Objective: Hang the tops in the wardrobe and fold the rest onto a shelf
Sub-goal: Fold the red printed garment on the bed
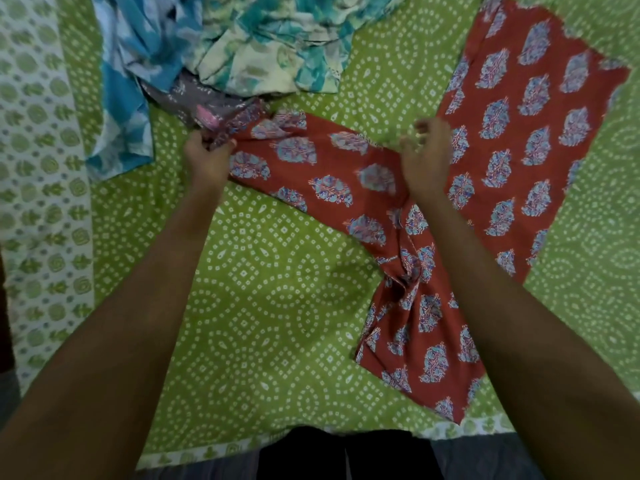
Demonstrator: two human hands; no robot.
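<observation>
The left hand (pixel 207 157) pinches one end of the red printed trousers (pixel 498 133), spread across the green bedsheet (pixel 270 289). The right hand (pixel 427 157) hovers half-open above them, blurred. A pile of blue clothes (pixel 214 46) lies beyond.

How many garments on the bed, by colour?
Red with blue motifs: 1, the red garment, left hand gripping one end, right hand at its upper edge
Blue and white: 1
Teal and cream floral: 1
Grey-purple: 1, mostly buried
Total: 4, all on the green bedsheet
</observation>
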